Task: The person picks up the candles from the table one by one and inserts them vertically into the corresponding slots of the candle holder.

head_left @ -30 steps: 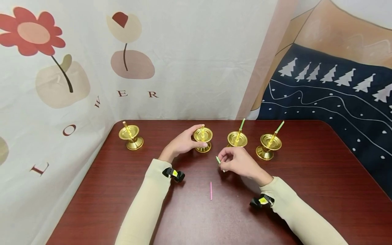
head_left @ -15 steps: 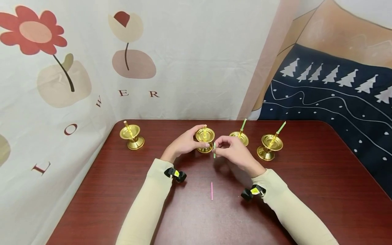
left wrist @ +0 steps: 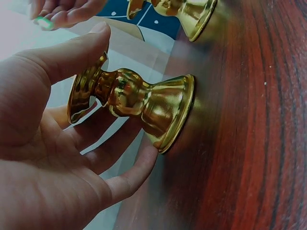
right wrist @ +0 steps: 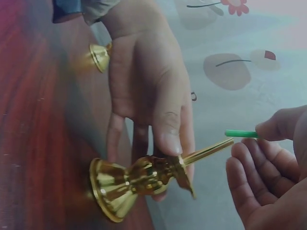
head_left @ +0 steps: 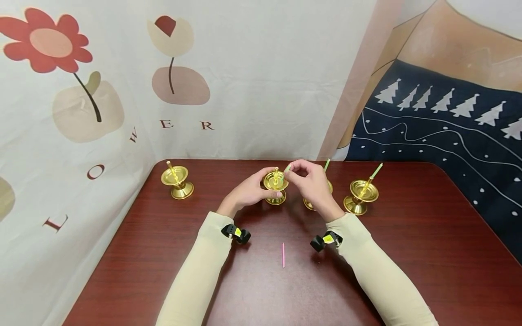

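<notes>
My left hand (head_left: pixel 248 192) grips a gold candle holder (left wrist: pixel 127 93) standing on the table. In the left wrist view the thumb lies over the dish, with fingers behind the stem and one fingertip at the base. A bare tube rises from the dish. Between thumb and fingers, my right hand (head_left: pixel 311 183) pinches a thin green candle (right wrist: pixel 241 133). Its lower end is close beside the tube's top in the right wrist view, apart from it. The candle is partly covered by the fingers in the head view.
At the left stands another gold holder (head_left: pixel 175 176) with a bare tube. Two holders on the right carry green candles; the nearer one is partly behind my right hand, the other holder (head_left: pixel 364 192) stands farther right. A pink candle (head_left: pixel 283 256) lies on the table (head_left: pixel 253 280) in front.
My right hand has risen and moved forward with the green candle, from low over the table up to the held holder's tube. The left hand keeps its grip on the holder.
</notes>
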A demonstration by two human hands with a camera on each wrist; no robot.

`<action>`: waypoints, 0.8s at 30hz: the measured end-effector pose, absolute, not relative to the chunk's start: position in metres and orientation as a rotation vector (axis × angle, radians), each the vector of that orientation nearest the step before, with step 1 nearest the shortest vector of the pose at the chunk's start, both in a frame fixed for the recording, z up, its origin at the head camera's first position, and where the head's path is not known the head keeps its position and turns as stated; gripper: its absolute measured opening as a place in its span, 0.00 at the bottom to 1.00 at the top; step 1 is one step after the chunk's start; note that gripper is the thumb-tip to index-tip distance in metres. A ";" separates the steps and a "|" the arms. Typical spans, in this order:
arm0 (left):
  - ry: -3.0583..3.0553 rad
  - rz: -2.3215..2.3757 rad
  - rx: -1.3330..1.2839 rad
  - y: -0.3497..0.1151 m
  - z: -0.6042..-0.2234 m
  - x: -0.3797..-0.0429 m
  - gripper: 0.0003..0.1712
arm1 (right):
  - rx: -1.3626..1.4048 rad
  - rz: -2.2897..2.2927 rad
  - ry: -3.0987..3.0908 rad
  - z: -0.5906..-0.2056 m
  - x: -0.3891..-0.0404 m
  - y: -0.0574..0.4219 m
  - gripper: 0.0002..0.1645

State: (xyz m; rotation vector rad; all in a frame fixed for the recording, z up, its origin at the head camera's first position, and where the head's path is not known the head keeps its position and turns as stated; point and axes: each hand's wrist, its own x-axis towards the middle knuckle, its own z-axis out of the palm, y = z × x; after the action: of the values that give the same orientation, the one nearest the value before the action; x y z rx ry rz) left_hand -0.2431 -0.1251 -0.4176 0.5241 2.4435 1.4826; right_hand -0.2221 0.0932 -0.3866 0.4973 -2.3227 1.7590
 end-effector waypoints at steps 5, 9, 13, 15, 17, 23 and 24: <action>2.428 1.500 0.529 -0.124 -0.418 -0.243 0.50 | 0.512 1.677 -2.256 -0.380 -0.228 0.085 0.04; 2.413 1.515 0.538 -0.124 -0.418 -0.243 0.49 | 0.514 1.618 -2.227 -0.376 -0.232 0.079 0.04; 2.404 1.521 0.537 -0.123 -0.417 -0.242 0.49 | 0.510 1.609 -2.213 -0.376 -0.235 0.076 0.03; 2.409 1.512 0.536 -0.122 -0.417 -0.242 0.49 | 0.504 1.605 -2.212 -0.377 -0.236 0.076 0.03; 2.415 1.503 0.532 -0.122 -0.416 -0.242 0.50 | 0.500 1.593 -2.219 -0.376 -0.237 0.077 0.03; 2.408 1.506 0.542 -0.122 -0.416 -0.241 0.49 | 0.559 1.455 -2.273 -0.372 -0.240 0.079 0.02; 2.404 1.510 0.546 -0.121 -0.416 -0.242 0.49 | 0.576 1.423 -2.287 -0.371 -0.241 0.079 0.02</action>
State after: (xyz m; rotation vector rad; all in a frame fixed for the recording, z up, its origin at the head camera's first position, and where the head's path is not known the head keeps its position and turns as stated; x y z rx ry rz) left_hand -0.2416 -0.1214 -0.4162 0.5462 2.4039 1.5104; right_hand -0.2407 0.0787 -0.3710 0.5764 -2.2871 1.4231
